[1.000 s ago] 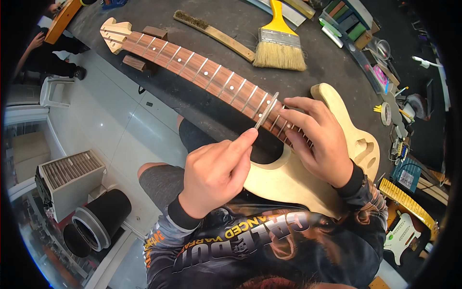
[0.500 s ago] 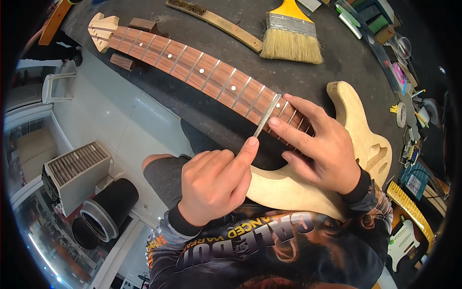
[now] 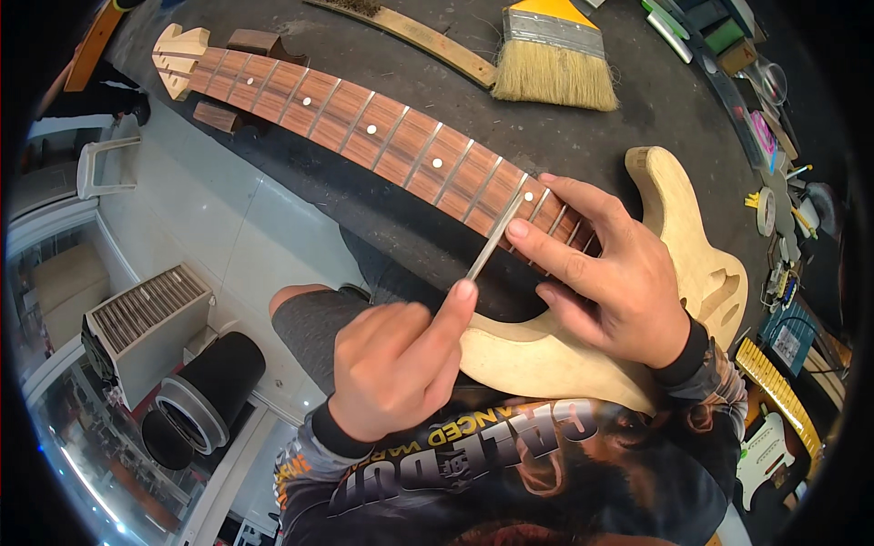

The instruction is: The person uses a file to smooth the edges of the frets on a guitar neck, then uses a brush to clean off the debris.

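Observed left hand pinching near end of slim grey metal file. Noted same file lying across long reddish-brown wooden fretboard with silver frets and white dots, far end toward 1 o'clock. Recorded right hand spread, fingertips down just beside file (index contact with it uncertain). Saw pale bare-wood guitar body toward 4 o'clock, flat tan-bristled brush at 1 o'clock on dark table.

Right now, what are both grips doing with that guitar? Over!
Left grip holding slim metal tool across fretboard. Right grip spread over fretboard. Pale guitar lying fretboard up. Wide brush apart, not blocking.
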Tool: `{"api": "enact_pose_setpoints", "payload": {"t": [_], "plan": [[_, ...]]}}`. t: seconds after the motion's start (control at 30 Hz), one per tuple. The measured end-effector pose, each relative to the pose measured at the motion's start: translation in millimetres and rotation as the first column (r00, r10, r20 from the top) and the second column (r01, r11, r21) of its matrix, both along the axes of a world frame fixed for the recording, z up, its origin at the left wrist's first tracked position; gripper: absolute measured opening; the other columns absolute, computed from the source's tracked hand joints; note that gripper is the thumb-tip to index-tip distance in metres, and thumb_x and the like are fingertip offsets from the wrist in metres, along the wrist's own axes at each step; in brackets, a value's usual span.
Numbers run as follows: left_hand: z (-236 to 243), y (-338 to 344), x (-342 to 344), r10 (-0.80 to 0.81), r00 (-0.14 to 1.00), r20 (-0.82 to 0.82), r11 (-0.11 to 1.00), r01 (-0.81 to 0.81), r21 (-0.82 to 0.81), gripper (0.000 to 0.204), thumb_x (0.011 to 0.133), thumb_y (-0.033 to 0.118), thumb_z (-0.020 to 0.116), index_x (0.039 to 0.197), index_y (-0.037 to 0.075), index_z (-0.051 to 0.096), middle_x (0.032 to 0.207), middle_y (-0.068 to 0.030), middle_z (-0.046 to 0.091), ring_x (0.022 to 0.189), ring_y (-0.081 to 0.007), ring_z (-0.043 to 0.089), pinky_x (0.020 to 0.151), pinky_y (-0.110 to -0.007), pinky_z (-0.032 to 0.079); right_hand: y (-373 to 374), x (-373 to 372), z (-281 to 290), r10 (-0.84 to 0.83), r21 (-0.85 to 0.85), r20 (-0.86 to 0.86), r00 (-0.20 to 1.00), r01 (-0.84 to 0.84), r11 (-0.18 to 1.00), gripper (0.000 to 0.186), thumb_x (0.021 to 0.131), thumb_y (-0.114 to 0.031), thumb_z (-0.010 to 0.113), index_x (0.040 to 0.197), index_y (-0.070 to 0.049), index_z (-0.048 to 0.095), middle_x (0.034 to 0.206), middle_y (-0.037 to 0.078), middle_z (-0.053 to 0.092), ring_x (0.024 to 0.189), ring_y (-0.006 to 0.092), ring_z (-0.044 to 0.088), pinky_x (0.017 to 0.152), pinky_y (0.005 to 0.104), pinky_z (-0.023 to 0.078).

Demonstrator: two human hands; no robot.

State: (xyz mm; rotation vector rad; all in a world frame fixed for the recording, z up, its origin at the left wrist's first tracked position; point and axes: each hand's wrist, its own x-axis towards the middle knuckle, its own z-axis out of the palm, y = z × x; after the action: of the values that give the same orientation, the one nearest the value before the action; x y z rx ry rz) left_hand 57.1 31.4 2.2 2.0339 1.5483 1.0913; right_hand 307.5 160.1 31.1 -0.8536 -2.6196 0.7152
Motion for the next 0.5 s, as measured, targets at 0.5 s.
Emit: {"api": "enact_pose_setpoints", "payload": {"t": [0.5], "plan": [[-1,16,5,0.0,0.999,0.032,1.0,0.0,-0.001,0.056,0.081,-0.018,0.075,0.136,-0.005,0.079,0.066,-0.0078,0.053,0.052,-0.0247,0.055,0.052,-0.038,0.042,0,-5,0,-0.001,0.026,-0.009,1.0,0.001,1.0,0.074,0.081,-0.012,0.091,0.152,-0.027,0.077,0.15,0.023,0.066,0.097,0.0308,0.077,0.08,0.0395,0.063]]}}
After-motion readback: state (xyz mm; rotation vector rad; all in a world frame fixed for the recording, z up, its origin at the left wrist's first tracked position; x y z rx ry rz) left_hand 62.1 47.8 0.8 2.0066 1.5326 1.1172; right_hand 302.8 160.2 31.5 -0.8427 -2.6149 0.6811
